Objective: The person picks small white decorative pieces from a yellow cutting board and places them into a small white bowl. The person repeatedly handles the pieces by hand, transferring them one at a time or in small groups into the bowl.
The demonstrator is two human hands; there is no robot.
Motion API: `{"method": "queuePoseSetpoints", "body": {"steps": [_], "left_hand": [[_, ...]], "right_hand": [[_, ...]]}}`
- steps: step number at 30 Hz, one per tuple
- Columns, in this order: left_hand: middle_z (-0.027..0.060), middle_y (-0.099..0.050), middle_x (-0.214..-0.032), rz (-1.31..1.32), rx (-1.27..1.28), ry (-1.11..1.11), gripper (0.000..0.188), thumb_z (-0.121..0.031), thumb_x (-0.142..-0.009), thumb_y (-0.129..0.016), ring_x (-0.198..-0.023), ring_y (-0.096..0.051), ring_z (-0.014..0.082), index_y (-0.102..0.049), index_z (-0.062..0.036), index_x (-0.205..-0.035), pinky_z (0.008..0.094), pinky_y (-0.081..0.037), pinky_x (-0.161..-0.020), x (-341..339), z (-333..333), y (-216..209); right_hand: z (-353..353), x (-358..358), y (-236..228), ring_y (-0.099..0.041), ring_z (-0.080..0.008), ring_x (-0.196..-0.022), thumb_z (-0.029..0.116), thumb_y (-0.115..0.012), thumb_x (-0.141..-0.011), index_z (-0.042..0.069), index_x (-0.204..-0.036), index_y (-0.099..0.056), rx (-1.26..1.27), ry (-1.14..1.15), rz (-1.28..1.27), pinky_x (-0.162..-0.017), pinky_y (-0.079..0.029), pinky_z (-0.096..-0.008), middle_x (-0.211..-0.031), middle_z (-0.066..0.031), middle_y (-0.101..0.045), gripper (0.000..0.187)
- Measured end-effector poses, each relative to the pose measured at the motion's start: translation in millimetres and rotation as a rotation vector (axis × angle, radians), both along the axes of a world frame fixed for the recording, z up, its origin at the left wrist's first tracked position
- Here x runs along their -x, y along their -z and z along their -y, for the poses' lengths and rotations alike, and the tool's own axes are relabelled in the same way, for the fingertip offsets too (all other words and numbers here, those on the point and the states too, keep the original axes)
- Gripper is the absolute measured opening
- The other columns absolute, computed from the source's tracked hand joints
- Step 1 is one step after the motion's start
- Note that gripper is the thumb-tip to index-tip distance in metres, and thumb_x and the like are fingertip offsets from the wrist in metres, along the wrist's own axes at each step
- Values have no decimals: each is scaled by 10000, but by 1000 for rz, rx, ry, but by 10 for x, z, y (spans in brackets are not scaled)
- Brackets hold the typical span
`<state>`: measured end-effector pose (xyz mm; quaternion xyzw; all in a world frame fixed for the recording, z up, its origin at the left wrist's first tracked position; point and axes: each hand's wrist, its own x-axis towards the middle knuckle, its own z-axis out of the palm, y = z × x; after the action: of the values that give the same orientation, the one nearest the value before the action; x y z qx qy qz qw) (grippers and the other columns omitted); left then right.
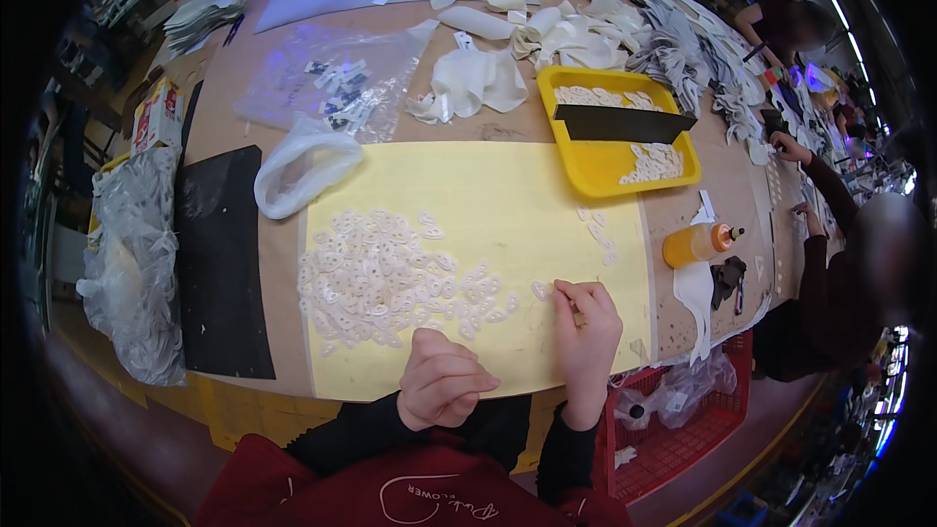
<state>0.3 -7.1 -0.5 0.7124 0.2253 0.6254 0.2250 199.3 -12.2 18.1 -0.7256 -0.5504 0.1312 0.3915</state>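
A heap of small white oval pieces with holes (363, 268) lies on the left part of the yellow sheet (468, 185), thinning out toward the right. My left hand (444, 381) is closed just below the heap's right side, fingers curled in; whatever it holds is hidden. My right hand (589, 327) is closed farther right, thumb and fingers pressed together. One loose oval piece (540, 290) lies on the sheet beside its fingertips. A few more pieces (597, 224) form a short line above that hand. What my right fingers hold, if anything, is too small to make out.
A yellow tray (576, 181) with a black divider holds more pieces. Right of the sheet stands an orange-filled bottle (698, 244). At left are a black mat (224, 273) and plastic bags (137, 273). A red basket (683, 444) sits below the table edge; a co-worker is at right.
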Motion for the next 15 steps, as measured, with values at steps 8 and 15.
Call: {"method": "queuePoseSetpoints", "body": {"steps": [8,15], "left_hand": [[-40,-685,-892,-15,-2,13,132,-197,-980,-639,-829,-620,163,-751,-128,-971,328,-414,-754,3,2,13],[-34,-683,-891,-37,-6,26,124,-187,-964,-645,-821,-617,165,-752,-125,-961,329,-415,-747,11,-5,3]], "right_hand": [[12,17,38,-638,-287,-852,59,-770,-836,15,-1031,-754,50,9,39,-747,-507,-381,-928,-99,-636,201],[-56,56,-52,-667,-299,-832,58,-763,-841,8,-977,-720,142,-118,82,-731,-531,-378,-930,-119,-652,152]]}}
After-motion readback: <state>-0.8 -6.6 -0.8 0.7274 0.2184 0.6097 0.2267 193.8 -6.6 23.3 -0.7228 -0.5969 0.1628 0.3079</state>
